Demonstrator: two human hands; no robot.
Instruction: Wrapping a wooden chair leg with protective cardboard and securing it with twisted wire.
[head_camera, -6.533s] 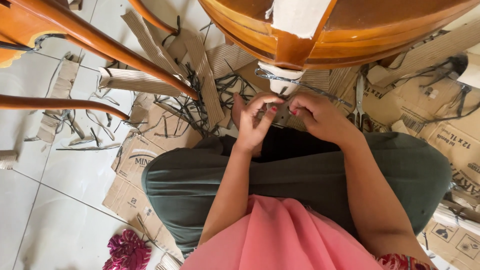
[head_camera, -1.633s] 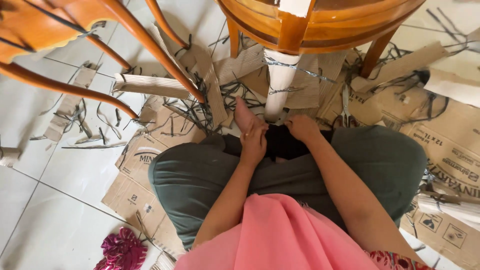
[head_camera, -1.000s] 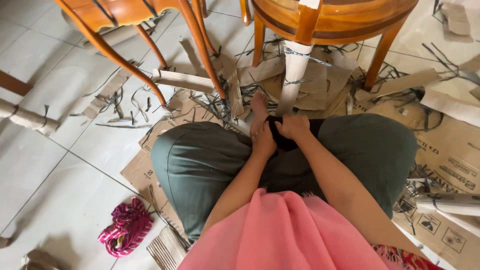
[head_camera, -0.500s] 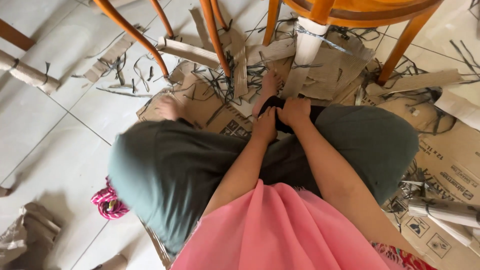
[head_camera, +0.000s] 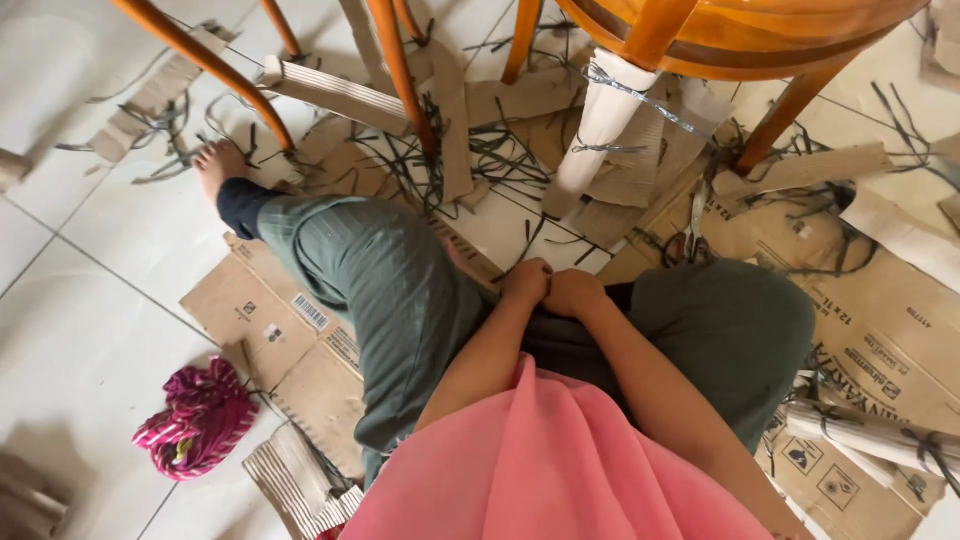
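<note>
Left hand (head_camera: 525, 283): closed into a loose fist, resting in the lap, knuckles touching the right hand; nothing visible inside, so cannot tell if something small is held.
Right hand (head_camera: 572, 291): also curled shut, pressed against the left one; no object seen between the fingers.
Lap: dark cloth (head_camera: 560, 335) under both hands, green trousers (head_camera: 400, 300) on both sides, one leg stretched toward the left.
Nearest thing: chair leg (head_camera: 600, 125) wrapped in pale paper, straight ahead of the hands, near but not touched.
Ties: thin dark string (head_camera: 640, 92) bound around the wrapped leg at two places.
Handling: wrapping probably light and soft, easy to tear or slide; wooden leg under it stiff and solid; best grip likely around the wrapped middle, between the two ties.
Scissors (head_camera: 693, 225): lying on cardboard just right of the leg's foot, well within sight.
Floor: flat cardboard (head_camera: 880, 320), corrugated strips (head_camera: 330, 90) and many dark string pieces around.
Farther out: pink rope bundle (head_camera: 195, 420) on the white tiles at left; paper rolls (head_camera: 870, 432) at right.
</note>
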